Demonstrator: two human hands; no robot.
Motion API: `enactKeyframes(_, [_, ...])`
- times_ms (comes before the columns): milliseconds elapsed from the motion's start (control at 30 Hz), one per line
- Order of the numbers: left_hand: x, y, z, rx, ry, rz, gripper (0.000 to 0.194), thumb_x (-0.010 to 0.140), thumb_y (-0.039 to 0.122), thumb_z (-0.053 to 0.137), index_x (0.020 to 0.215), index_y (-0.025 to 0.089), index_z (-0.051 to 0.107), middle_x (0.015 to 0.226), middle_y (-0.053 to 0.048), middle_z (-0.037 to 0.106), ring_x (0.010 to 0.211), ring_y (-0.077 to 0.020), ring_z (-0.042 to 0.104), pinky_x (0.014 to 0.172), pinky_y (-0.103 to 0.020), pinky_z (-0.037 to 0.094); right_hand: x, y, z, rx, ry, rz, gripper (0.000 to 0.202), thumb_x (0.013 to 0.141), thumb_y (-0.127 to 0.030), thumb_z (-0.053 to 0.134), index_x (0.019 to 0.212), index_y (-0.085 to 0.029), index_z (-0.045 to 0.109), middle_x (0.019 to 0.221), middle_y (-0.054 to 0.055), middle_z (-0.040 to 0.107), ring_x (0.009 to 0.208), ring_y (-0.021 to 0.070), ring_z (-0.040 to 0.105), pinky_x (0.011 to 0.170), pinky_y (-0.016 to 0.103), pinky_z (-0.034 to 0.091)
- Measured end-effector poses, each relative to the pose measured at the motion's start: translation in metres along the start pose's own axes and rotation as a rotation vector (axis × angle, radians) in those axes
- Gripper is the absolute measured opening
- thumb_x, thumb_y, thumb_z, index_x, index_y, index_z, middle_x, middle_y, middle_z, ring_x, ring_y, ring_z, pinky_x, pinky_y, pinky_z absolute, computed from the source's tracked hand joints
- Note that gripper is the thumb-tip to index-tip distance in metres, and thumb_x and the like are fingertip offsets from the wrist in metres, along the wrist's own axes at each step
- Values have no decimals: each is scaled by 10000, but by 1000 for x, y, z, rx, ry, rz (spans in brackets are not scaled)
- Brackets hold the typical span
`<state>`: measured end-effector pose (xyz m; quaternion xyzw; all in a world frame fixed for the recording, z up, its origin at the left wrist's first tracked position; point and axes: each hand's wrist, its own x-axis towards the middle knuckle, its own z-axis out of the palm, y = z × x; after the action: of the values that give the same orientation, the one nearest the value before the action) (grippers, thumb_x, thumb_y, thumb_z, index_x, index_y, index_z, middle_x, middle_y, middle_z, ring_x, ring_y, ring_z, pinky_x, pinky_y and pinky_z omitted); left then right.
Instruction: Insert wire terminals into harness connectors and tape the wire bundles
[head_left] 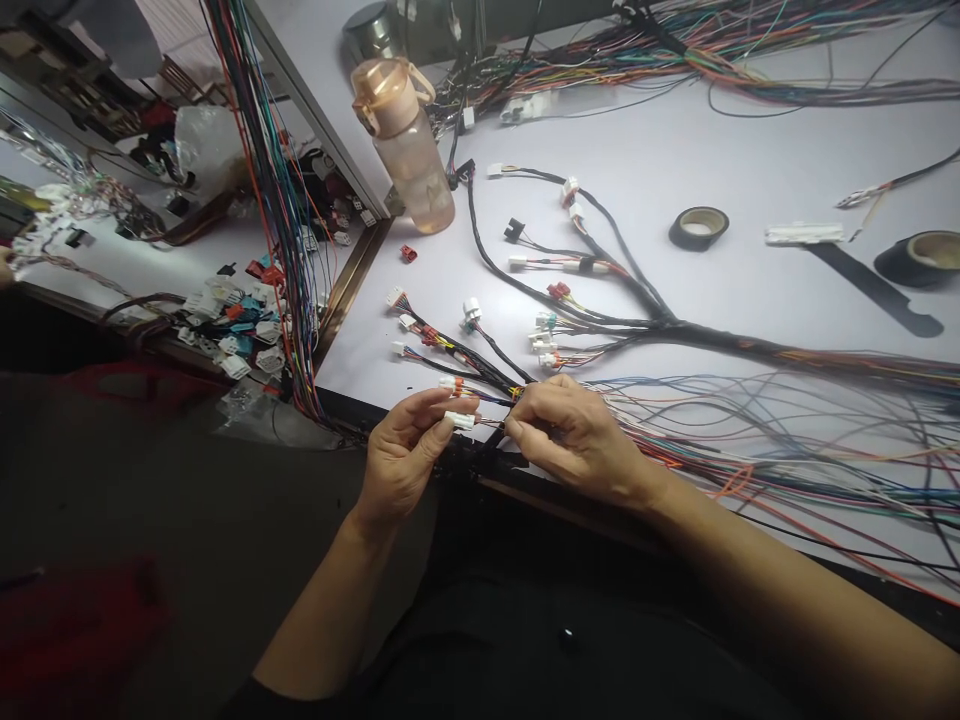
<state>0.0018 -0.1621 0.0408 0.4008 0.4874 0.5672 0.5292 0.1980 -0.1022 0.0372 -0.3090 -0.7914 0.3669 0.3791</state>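
Left hand (409, 450), clamped on white connector (460, 421); right hand (574, 430), fingertips together at its wires (491, 423), above tabletop (637, 205).

a small white connector (460, 421) with thin wires (489, 422) sits sideways near an orange-and-white connector (451, 384).

The person wears a black top (517, 640), with one small, bright glint (568, 633) on its dark front. A black sleeve (259, 697) ends on the left arm (322, 610), leaving the forearm bare. The right forearm (780, 560) is bare too.
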Motion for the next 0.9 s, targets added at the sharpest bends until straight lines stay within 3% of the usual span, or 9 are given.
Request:
enactKeyframes(233, [3, 3, 6, 29, 111, -26, 159, 741, 226, 770, 897, 201, 751, 889, -70, 770, 875, -185, 715, 863, -300, 546, 0, -2, -1, -6, -28, 40, 192, 862, -203, 516, 687, -183, 592, 600, -13, 598, 585, 108, 481, 700, 280, 352])
enactKeyframes(467, [9, 6, 18, 6, 240, -55, 149, 675, 259, 820, 749, 164, 733, 705, -21, 740, 603, -124, 680, 620, -228, 564, 0, 1, -3, 35, -69, 87, 263, 919, -254, 488, 711, -168, 625, 628, 1, 601, 604, 105, 495, 667, 251, 355])
enactKeyframes(733, [15, 7, 25, -158, 314, -290, 267, 624, 321, 850, 718, 134, 684, 636, -9, 704, 515, -91, 634, 546, -194, 524, 1, 1, -3, 24, -92, 106, 269, 913, -261, 483, 722, -162, 644, 640, 12, 615, 606, 104, 506, 632, 239, 348])
enactKeyframes(900, [16, 5, 27, -229, 333, -368, 298, 612, 332, 856, 737, 139, 666, 637, 2, 694, 514, -80, 623, 543, -182, 512, 1, 2, -3, 51, -96, 136, 271, 900, -259, 486, 708, -157, 649, 623, 13, 607, 602, 104, 516, 614, 235, 345])
